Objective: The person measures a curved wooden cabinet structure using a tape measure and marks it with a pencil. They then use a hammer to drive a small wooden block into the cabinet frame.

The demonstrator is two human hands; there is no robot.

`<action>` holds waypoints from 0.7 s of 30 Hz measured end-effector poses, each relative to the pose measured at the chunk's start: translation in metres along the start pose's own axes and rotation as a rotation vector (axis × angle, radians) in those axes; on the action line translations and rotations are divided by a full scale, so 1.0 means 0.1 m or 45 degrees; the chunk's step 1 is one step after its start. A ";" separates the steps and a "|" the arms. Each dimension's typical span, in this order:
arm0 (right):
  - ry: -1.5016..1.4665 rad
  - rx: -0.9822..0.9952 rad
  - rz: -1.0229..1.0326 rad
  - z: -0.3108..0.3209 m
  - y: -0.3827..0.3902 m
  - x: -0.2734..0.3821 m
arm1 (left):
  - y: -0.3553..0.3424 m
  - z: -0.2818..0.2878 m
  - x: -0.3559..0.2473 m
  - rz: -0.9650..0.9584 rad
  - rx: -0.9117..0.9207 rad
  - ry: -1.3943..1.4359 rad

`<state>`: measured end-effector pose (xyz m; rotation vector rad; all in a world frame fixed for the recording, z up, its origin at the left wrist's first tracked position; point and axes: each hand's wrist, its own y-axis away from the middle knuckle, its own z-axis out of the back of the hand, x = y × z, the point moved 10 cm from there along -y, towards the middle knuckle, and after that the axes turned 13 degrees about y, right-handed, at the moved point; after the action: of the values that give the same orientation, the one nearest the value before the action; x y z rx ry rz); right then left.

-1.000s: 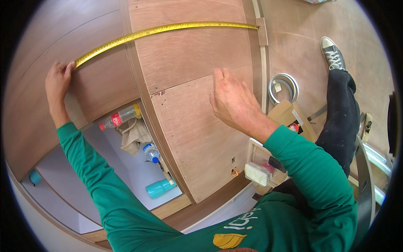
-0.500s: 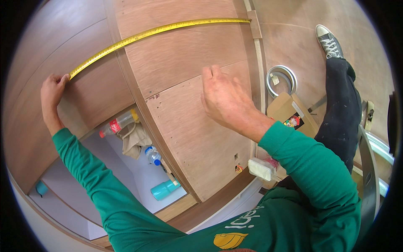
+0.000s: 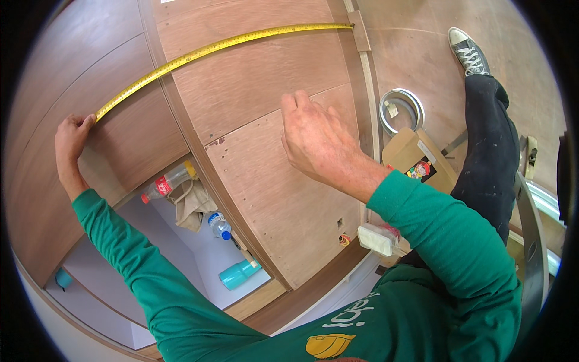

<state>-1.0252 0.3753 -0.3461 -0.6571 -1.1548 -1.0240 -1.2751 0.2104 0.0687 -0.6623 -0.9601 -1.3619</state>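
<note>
A yellow tape measure point(image 3: 223, 45) stretches across the top of the wooden cabinetry. Its far end reaches a small wood block point(image 3: 360, 31) on the frame at the right. At the tape's left end, my left hand point(image 3: 71, 134) is closed, pinching the blade between thumb and fingers. My right hand point(image 3: 322, 136) is over the plywood panel point(image 3: 265, 199), below the tape and apart from it. Its fingers are curled together, the back of the hand facing up. Whatever they may hold is hidden.
An open compartment at lower left holds plastic bottles point(image 3: 217, 224), a beige cloth point(image 3: 192, 205) and a turquoise bottle point(image 3: 237, 275). Right of the cabinetry are a round metal tin point(image 3: 416, 108), a cardboard box point(image 3: 395, 154) and a long metal level point(image 3: 534, 241). My outstretched leg point(image 3: 487, 139) lies beyond.
The view has shifted slightly, so the scene sits a little further left. My right hand has moved very slightly left; my left hand keeps its pinch on the tape.
</note>
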 end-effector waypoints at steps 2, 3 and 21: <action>0.008 0.014 -0.004 -0.01 -0.01 0.00 | 0.00 -0.01 0.02 0.011 0.005 -0.011; 0.009 -0.004 -0.002 0.01 -0.01 0.00 | -0.02 -0.02 0.04 0.014 0.006 -0.023; 0.001 -0.066 0.006 0.03 -0.03 0.00 | -0.04 0.01 -0.02 0.046 0.029 -0.035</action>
<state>-1.0293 0.3765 -0.3458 -0.6998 -1.1287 -1.0528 -1.2796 0.2122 0.0668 -0.6797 -0.9800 -1.3112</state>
